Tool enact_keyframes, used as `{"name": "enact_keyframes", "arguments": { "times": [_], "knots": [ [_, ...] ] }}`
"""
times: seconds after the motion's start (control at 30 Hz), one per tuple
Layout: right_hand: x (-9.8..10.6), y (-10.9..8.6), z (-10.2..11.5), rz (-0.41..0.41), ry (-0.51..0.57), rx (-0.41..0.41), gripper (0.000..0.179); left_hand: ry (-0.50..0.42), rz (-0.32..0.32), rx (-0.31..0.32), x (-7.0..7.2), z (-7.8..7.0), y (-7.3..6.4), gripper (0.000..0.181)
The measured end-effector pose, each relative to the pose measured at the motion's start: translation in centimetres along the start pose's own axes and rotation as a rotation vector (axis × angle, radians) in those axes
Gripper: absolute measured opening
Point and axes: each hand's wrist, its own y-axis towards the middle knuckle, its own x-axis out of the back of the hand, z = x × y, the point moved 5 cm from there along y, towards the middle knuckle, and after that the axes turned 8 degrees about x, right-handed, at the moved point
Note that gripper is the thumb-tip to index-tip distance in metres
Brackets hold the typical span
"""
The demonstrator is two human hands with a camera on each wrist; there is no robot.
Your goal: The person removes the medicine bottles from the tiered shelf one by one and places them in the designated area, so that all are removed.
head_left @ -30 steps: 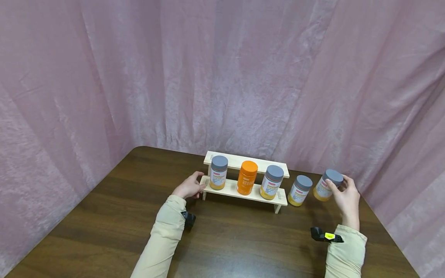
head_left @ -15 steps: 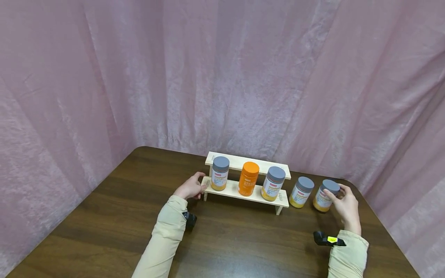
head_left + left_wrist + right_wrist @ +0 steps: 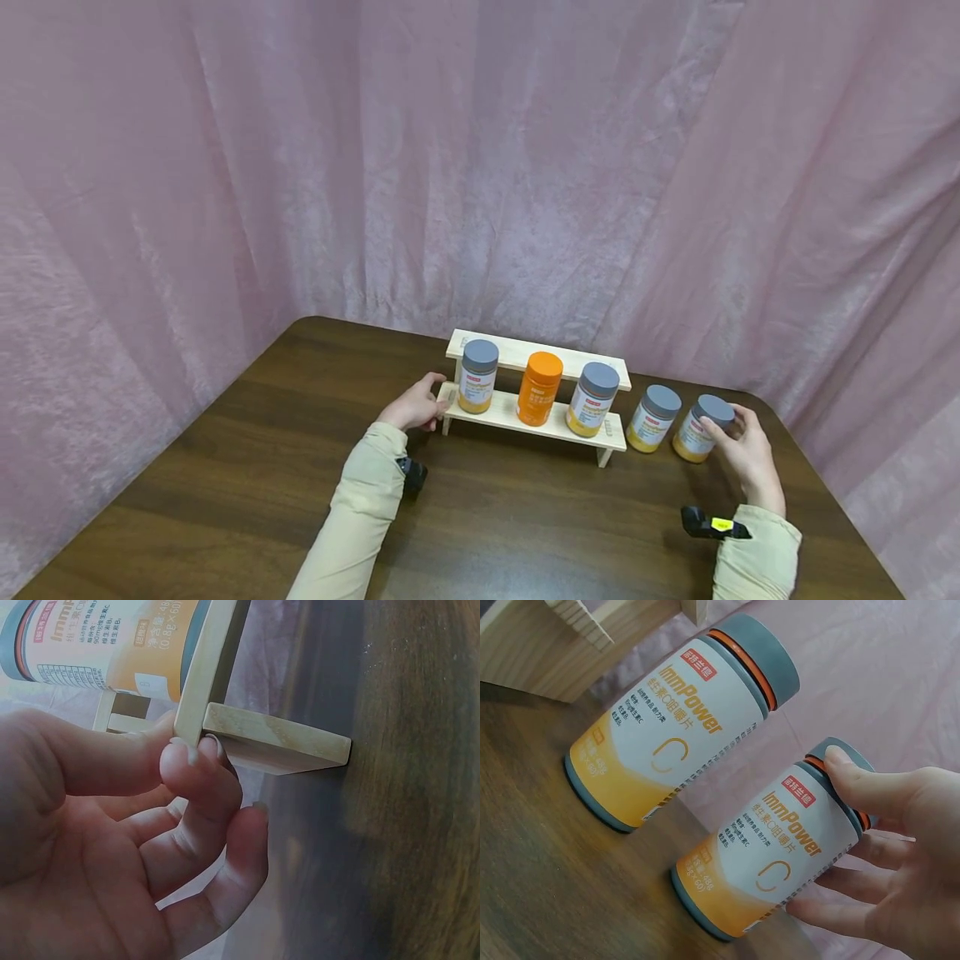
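Note:
A two-tier wooden rack (image 3: 505,414) stands at the back of the table. My left hand (image 3: 412,406) pinches the left end of its lower shelf; in the left wrist view the thumb and curled fingers meet at the board's edge, just above a leg (image 3: 277,739). On that shelf stand a grey-lidded jar (image 3: 477,377), an orange jar (image 3: 539,389) and another grey-lidded jar (image 3: 592,400). At the far right my right hand (image 3: 752,457) grips a grey-lidded vitamin jar (image 3: 769,844) near its lid, thumb in front, fingers behind. The jar stands upright on the table.
Another grey-lidded jar (image 3: 653,419) stands on the table between the rack and the held jar, close beside both. The rack's upper shelf (image 3: 517,352) bears no jars. A pink curtain (image 3: 480,167) hangs right behind the brown table (image 3: 517,517).
My right hand has lowered the vitamin jar from above the table down onto it, beside the other grey-lidded jar. My left hand keeps its hold on the rack. The head view has shifted slightly.

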Motion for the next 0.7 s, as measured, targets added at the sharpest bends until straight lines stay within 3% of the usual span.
{"name": "enact_keyframes", "arguments": {
  "times": [0.3,0.53,0.7],
  "knots": [
    [0.5,0.0,0.3,-0.056,0.139,-0.023,0.102,0.0,0.006,-0.002,-0.1,-0.1,-0.2,0.055],
    [1.6,0.0,1.7,-0.113,0.084,-0.025,0.095,0.004,-0.001,0.006,0.0,0.1,0.2,0.054],
    [2.3,-0.1,2.6,-0.2,0.076,-0.072,0.085,0.004,0.0,0.002,0.0,0.2,0.2,0.054]
  ]
}}
